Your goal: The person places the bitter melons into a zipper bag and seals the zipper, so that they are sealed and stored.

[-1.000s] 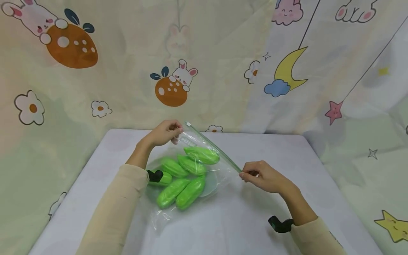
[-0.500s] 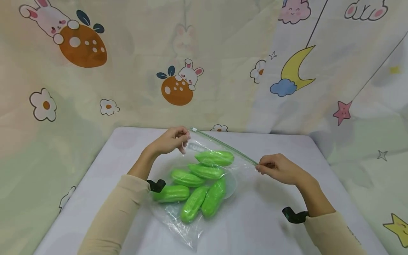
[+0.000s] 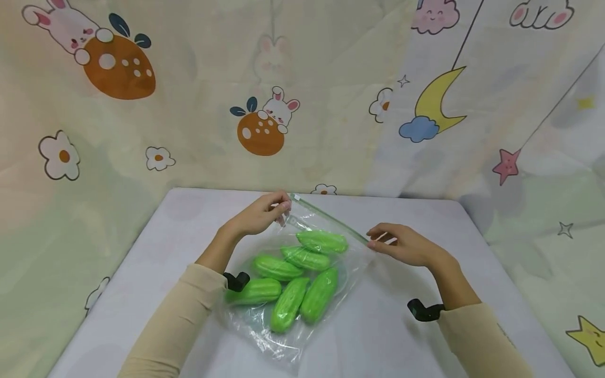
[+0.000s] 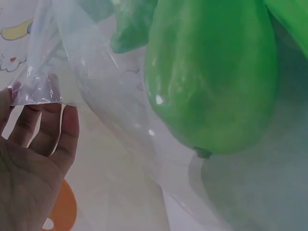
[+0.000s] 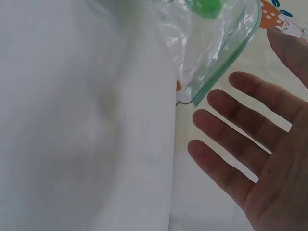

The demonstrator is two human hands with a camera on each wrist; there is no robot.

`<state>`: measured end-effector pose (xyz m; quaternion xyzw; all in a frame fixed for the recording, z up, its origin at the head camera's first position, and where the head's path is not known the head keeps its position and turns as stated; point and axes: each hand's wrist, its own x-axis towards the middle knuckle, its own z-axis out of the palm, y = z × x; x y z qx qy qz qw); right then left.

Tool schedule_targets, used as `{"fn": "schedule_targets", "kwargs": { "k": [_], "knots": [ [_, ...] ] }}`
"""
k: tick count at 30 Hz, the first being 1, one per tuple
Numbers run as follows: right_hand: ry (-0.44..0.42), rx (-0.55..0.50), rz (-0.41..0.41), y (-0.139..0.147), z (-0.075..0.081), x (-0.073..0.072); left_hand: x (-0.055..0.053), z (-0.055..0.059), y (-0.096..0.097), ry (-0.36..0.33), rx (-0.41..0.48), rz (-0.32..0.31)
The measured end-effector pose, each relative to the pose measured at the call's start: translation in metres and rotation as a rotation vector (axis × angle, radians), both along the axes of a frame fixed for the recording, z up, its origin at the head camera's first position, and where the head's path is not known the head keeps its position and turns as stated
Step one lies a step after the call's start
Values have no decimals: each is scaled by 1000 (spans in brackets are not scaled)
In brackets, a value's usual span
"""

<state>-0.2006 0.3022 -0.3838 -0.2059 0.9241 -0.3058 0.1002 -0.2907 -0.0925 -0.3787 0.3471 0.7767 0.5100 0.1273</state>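
Note:
A clear plastic zip bag (image 3: 267, 338) lies tilted over the table with several plump, bright green, cucumber-shaped vegetables (image 3: 319, 295) inside. Its green zip strip (image 3: 333, 218) runs slantwise along the top, with a white slider (image 3: 296, 198) at the far left end. My left hand (image 3: 262, 212) pinches the bag's upper left corner beside the slider; in the left wrist view one large vegetable (image 4: 211, 77) fills the middle. At the strip's right end is my right hand (image 3: 408, 247). Its fingers (image 5: 231, 134) are spread apart in the right wrist view, just off the strip's end.
A white table (image 3: 387, 336) spans the space below the bag. Behind it hangs a pale cloth backdrop (image 3: 189, 105) printed with rabbits, flowers and stars. Black wrist mounts (image 3: 425, 311) jut out at both sleeves.
The bag first shifted right with both hands, its vegetables spreading out. Since then my right hand has come back left and its fingers have loosened from the zip strip's end. My left hand keeps its pinch.

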Motion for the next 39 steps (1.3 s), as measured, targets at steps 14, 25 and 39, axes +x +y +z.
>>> {"fn": "schedule_targets", "kwargs": {
  "k": [14, 25, 39],
  "knots": [
    [212, -278, 39, -82, -10, -38, 3, -7, 8, -12, -52, -3],
    [261, -338, 94, -128, -2, -59, 5, -6, 11, 1, -61, -17],
    [274, -345, 68, -143, -2, -62, 10, -3, 9, 121, -85, 46]
  ]
}}
